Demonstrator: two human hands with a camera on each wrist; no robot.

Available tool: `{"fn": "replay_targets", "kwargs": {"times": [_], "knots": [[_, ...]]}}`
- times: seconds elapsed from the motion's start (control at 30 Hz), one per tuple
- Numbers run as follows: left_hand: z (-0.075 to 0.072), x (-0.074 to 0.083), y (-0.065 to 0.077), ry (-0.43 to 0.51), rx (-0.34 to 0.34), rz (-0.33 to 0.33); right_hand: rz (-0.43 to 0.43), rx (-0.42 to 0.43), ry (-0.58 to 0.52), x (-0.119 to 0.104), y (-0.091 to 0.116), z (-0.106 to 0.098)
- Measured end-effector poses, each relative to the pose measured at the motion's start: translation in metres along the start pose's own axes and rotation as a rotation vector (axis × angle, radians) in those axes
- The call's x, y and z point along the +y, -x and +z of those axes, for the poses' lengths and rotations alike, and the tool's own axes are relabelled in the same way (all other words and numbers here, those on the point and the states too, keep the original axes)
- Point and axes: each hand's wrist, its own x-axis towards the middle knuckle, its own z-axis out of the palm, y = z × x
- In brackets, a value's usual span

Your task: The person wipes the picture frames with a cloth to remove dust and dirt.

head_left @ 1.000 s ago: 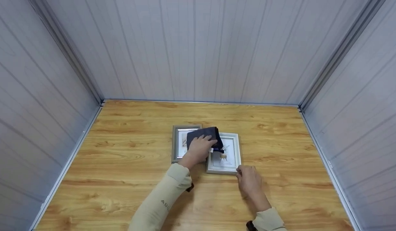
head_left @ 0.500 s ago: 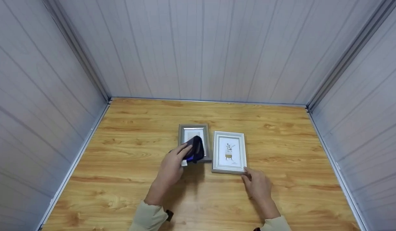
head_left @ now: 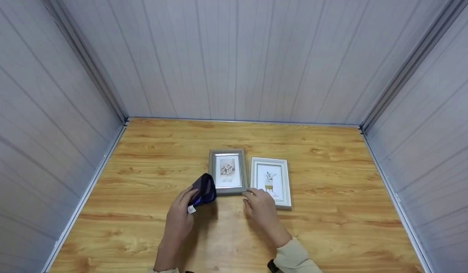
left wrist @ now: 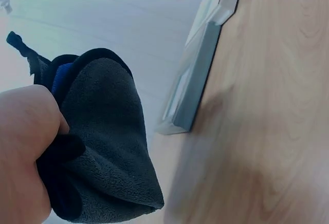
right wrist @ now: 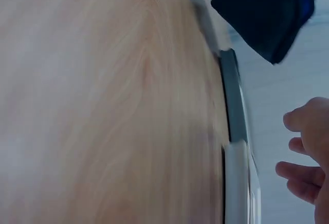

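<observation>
A folded dark grey cloth (head_left: 204,189) with black edging, a blue inner side and a small white tag hangs from my left hand (head_left: 178,216), raised above the table. In the left wrist view, thumb and fingers pinch the cloth (left wrist: 113,131) along one edge. A grey picture frame (head_left: 228,170) lies flat just to the right of the cloth. My right hand (head_left: 261,207) hovers by its lower right corner, partly covering the white picture frame (head_left: 270,176). In the right wrist view, the fingers (right wrist: 303,172) are spread and loosely bent, with nothing between them.
Both frames lie side by side on a wood-grain tabletop (head_left: 142,212), a narrow gap between them. Pale panel walls (head_left: 234,60) enclose the table at the back, left and right.
My left hand has lifted the cloth off the frames and drawn it left and nearer. The right hand has left the white frame's lower right corner and moved left toward the grey frame.
</observation>
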Motion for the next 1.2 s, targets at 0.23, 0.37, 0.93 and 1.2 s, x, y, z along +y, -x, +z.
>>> {"fn": "replay_targets", "kwargs": {"times": [0.23, 0.37, 0.93, 1.2], "knots": [[0.006, -0.006, 0.004, 0.022, 0.017, -0.017, 0.089, -0.308, 0.284, -0.010, -0.015, 0.031], [0.005, -0.009, 0.006, 0.026, 0.007, -0.042, 0.069, -0.341, 0.381, -0.018, -0.014, 0.041], [0.008, -0.003, -0.004, -0.009, 0.029, -0.036, 0.088, -0.239, 0.321, -0.017, -0.001, 0.052], [0.024, 0.006, -0.027, -0.116, 0.218, 0.072, 0.055, -0.144, 0.209, -0.006, 0.011, 0.043]]}}
